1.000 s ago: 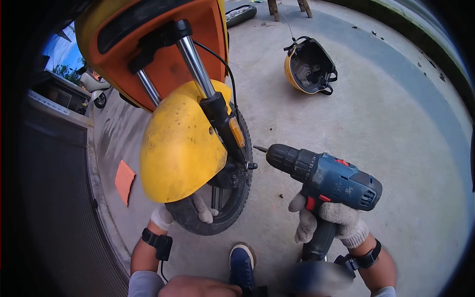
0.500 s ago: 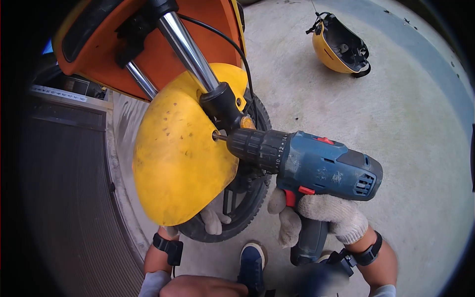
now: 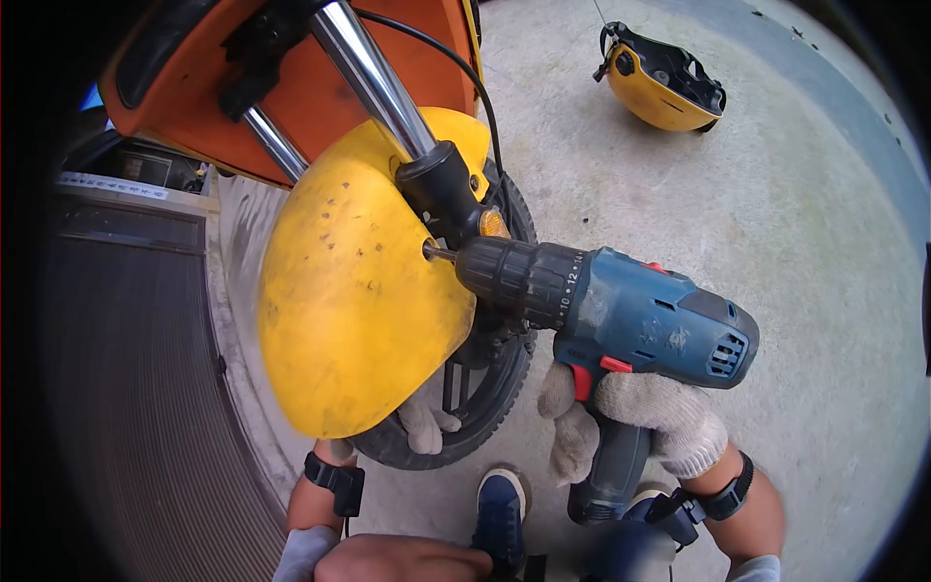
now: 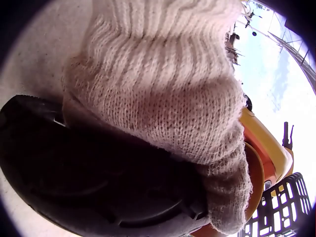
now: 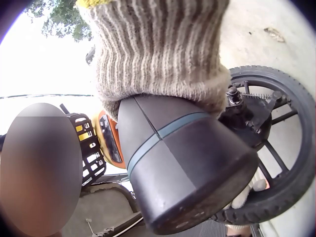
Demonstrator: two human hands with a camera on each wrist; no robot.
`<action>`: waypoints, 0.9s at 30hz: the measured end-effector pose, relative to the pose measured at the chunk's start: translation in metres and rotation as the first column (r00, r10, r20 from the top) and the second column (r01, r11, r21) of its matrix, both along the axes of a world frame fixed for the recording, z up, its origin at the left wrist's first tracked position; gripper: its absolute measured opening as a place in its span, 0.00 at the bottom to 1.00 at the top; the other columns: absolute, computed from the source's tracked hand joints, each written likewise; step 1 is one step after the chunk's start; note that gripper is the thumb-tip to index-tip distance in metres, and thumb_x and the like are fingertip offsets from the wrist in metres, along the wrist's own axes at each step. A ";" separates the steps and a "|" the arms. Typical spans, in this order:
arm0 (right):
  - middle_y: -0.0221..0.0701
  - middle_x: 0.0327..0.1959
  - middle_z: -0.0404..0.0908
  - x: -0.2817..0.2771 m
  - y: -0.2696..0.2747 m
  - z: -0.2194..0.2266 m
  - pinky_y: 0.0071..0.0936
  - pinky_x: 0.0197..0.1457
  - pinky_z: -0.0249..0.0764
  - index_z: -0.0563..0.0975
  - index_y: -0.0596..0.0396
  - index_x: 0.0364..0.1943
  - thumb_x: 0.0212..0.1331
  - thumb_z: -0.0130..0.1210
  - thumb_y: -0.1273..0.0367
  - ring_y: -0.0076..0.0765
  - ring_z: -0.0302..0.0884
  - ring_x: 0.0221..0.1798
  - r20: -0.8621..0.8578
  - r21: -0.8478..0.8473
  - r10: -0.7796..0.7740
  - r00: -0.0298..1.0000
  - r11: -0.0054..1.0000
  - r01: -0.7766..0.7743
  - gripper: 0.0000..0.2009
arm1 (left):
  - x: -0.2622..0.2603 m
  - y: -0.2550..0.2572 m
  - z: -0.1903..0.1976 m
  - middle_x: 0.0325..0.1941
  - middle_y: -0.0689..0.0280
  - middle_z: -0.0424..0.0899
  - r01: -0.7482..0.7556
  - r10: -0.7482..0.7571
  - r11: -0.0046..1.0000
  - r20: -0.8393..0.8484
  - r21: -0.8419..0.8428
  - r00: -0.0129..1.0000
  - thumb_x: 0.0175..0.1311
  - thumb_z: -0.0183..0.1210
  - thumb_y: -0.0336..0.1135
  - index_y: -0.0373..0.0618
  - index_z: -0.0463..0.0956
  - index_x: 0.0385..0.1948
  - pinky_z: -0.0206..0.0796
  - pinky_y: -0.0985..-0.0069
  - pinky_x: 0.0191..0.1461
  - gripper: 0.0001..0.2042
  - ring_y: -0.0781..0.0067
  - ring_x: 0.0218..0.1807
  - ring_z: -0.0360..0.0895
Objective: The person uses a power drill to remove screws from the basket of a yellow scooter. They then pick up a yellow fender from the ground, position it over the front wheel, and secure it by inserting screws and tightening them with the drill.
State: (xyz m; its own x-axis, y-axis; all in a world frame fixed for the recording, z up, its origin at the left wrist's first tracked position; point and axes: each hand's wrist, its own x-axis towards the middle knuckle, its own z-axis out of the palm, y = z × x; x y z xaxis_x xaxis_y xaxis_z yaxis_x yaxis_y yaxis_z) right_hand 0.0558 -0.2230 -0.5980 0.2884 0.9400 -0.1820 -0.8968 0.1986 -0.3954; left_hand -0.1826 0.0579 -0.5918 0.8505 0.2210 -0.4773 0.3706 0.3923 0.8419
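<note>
My gloved right hand (image 3: 655,417) grips the blue cordless drill (image 3: 650,315), a finger by its red trigger. The drill's bit points left, its tip at a hole in the side of the yellow front fender (image 3: 359,291). In the right wrist view the drill's battery base (image 5: 187,163) hides most of that hand. My gloved left hand (image 3: 424,424) holds the front tire (image 3: 495,427) below the fender, fingers round it beside the spokes. In the left wrist view the left glove (image 4: 163,94) lies curled over the dark tire (image 4: 98,173).
A chrome fork leg (image 3: 373,78) rises beside the orange front panel (image 3: 330,107). A yellow helmet (image 3: 664,97) lies on the concrete at the upper right. A ribbed dark shutter (image 3: 126,388) stands at the left. My shoe (image 3: 499,514) is below the wheel.
Over the last second the drill has moved left from beside the fork to the fender's hole. Since half a second ago it has shifted only slightly. The left hand keeps its hold on the tire.
</note>
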 end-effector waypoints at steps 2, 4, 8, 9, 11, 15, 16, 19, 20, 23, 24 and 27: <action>0.49 0.30 0.82 -0.003 0.000 -0.006 0.49 0.32 0.83 0.73 0.71 0.48 0.56 0.63 0.65 0.46 0.82 0.23 -0.057 0.012 0.054 0.997 0.998 -0.054 0.23 | 0.018 -0.012 0.010 0.24 0.50 0.81 0.036 -0.032 0.997 0.051 -0.075 0.998 0.69 0.38 0.64 0.34 0.76 0.29 0.62 0.40 0.59 0.34 0.43 0.33 0.81; 0.48 0.28 0.81 -0.008 0.002 -0.005 0.50 0.32 0.83 0.73 0.72 0.47 0.57 0.62 0.65 0.47 0.81 0.23 -0.101 0.040 0.030 0.994 0.999 -0.026 0.22 | 0.017 -0.012 0.009 0.24 0.50 0.81 0.055 -0.046 0.992 0.081 -0.112 0.996 0.69 0.38 0.63 0.34 0.76 0.29 0.62 0.39 0.59 0.34 0.43 0.33 0.81; 0.46 0.23 0.79 -0.011 0.004 -0.003 0.52 0.32 0.81 0.74 0.73 0.45 0.57 0.60 0.63 0.51 0.80 0.22 -0.158 0.029 -0.021 0.987 0.999 0.026 0.22 | 0.012 -0.006 0.000 0.27 0.49 0.82 0.026 -0.008 0.982 0.096 -0.187 0.995 0.70 0.40 0.62 0.35 0.76 0.30 0.61 0.40 0.61 0.32 0.42 0.35 0.82; 0.46 0.23 0.79 -0.012 0.003 -0.003 0.52 0.32 0.81 0.74 0.73 0.45 0.57 0.60 0.63 0.51 0.80 0.22 -0.155 0.026 -0.023 0.988 0.999 0.027 0.22 | 0.013 -0.006 0.000 0.28 0.49 0.82 0.047 -0.025 0.980 0.112 -0.192 0.993 0.70 0.41 0.62 0.35 0.77 0.31 0.61 0.40 0.62 0.32 0.43 0.36 0.82; 0.46 0.27 0.82 -0.014 0.003 -0.003 0.41 0.31 0.85 0.75 0.70 0.46 0.60 0.59 0.66 0.43 0.83 0.24 -0.265 0.070 -0.008 0.964 0.997 0.027 0.18 | 0.021 -0.011 0.009 0.29 0.49 0.83 0.050 -0.030 0.977 0.098 -0.208 0.995 0.70 0.42 0.62 0.35 0.77 0.32 0.61 0.40 0.62 0.32 0.43 0.37 0.82; 0.46 0.26 0.82 -0.015 0.005 -0.004 0.41 0.31 0.85 0.75 0.70 0.46 0.60 0.58 0.66 0.43 0.82 0.24 -0.282 0.106 -0.007 0.960 0.994 0.039 0.18 | 0.022 -0.008 0.007 0.31 0.49 0.84 0.042 -0.028 0.967 0.060 -0.251 0.998 0.66 0.47 0.64 0.35 0.78 0.37 0.61 0.40 0.62 0.32 0.45 0.38 0.82; 0.46 0.26 0.81 -0.014 0.006 -0.003 0.41 0.31 0.85 0.75 0.70 0.46 0.60 0.58 0.65 0.43 0.82 0.23 -0.262 0.128 0.003 0.965 0.991 0.032 0.18 | 0.020 -0.006 0.005 0.31 0.49 0.84 0.046 -0.031 0.966 0.064 -0.255 0.997 0.66 0.47 0.64 0.35 0.78 0.37 0.61 0.40 0.62 0.32 0.45 0.38 0.82; 0.45 0.27 0.82 -0.014 0.006 -0.004 0.41 0.31 0.85 0.75 0.69 0.46 0.59 0.59 0.65 0.43 0.82 0.23 -0.243 0.139 0.014 0.970 0.990 0.020 0.18 | 0.021 -0.006 0.005 0.31 0.50 0.84 0.063 -0.045 0.973 0.088 -0.220 0.995 0.62 0.52 0.67 0.36 0.77 0.39 0.62 0.41 0.62 0.33 0.46 0.39 0.83; 0.45 0.28 0.82 -0.013 0.005 -0.003 0.41 0.31 0.85 0.75 0.69 0.46 0.59 0.60 0.65 0.43 0.82 0.23 -0.243 0.128 0.021 0.970 0.992 0.010 0.18 | 0.025 -0.010 0.010 0.32 0.51 0.84 0.071 -0.056 0.970 0.071 -0.231 0.996 0.59 0.55 0.67 0.36 0.77 0.39 0.62 0.41 0.62 0.34 0.47 0.39 0.83; 0.46 0.30 0.82 -0.013 0.004 0.001 0.41 0.30 0.86 0.76 0.67 0.46 0.58 0.61 0.66 0.43 0.83 0.23 -0.167 0.021 -0.047 0.985 0.998 0.051 0.18 | 0.028 -0.010 0.011 0.33 0.51 0.84 0.093 -0.080 0.970 0.066 -0.223 0.995 0.55 0.60 0.68 0.37 0.77 0.40 0.62 0.42 0.63 0.34 0.47 0.40 0.83; 0.46 0.30 0.82 -0.012 0.003 0.003 0.41 0.30 0.86 0.76 0.67 0.46 0.58 0.61 0.66 0.43 0.83 0.23 -0.171 0.020 -0.047 0.984 0.998 0.051 0.18 | 0.026 -0.009 0.010 0.33 0.52 0.84 0.105 -0.092 0.973 0.072 -0.204 0.993 0.54 0.61 0.67 0.37 0.77 0.40 0.62 0.42 0.63 0.34 0.48 0.40 0.83; 0.47 0.32 0.83 0.005 -0.001 0.011 0.41 0.28 0.86 0.76 0.66 0.44 0.56 0.62 0.67 0.44 0.84 0.24 -0.197 -0.024 -0.029 0.980 0.999 0.025 0.16 | 0.029 -0.014 0.016 0.33 0.54 0.84 0.097 -0.087 0.965 0.051 -0.243 0.995 0.52 0.63 0.67 0.38 0.77 0.41 0.61 0.42 0.64 0.35 0.50 0.40 0.83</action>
State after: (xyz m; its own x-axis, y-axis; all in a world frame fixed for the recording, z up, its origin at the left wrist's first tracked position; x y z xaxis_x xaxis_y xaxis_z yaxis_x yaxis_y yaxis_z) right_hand 0.0605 -0.2241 -0.5866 0.2698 0.9277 -0.2578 -0.9521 0.2170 -0.2154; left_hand -0.1533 0.0435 -0.5758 0.8808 0.0213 -0.4729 0.3834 0.5540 0.7390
